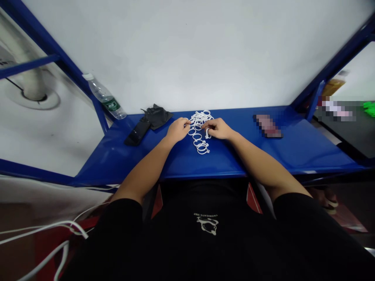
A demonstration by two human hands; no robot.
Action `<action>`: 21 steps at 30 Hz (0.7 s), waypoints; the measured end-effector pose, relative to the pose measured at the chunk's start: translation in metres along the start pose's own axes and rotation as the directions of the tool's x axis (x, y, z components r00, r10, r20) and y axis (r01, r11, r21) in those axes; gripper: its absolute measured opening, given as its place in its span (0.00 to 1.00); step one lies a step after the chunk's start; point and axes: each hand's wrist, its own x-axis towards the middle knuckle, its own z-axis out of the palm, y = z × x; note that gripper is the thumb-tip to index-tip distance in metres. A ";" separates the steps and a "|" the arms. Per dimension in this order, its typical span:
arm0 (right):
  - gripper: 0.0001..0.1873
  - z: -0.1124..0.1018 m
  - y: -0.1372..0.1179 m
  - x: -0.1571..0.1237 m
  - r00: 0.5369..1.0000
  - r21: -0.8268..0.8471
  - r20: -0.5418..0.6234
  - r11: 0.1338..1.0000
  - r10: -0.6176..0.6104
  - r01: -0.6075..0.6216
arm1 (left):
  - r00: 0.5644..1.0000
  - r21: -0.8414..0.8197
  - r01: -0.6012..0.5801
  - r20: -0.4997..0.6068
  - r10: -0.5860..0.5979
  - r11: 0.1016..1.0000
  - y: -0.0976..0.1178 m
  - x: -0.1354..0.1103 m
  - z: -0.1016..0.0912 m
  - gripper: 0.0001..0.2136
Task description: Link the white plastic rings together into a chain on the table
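A heap of white plastic rings [199, 119], each with a small clasp or eyelet, lies on the blue tabletop [140, 164] near the wall. From the heap, several rings [197, 137] trail toward the front edge in a line, touching or overlapping. My left hand [177, 130] is at the heap's left side, thumb and fingers pinched at a white ring that is partly hidden. On the right side, my right hand [219, 128] has curled fingers closed at another white ring [208, 134], which shows below the fingertips.
Left of the hands lie a black phone [137, 132] and a crumpled black bag [158, 116]. A clear bottle with a green label [108, 100] leans at the left frame. A pixelated flat object [268, 125] lies at right. Blue metal posts [315, 101] flank the table.
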 end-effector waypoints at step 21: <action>0.19 0.013 0.002 0.005 0.995 -0.210 0.086 0.977 0.043 -0.024 | 0.997 -0.101 0.024 0.070 -0.017 0.995 0.007 -0.003 0.006 0.21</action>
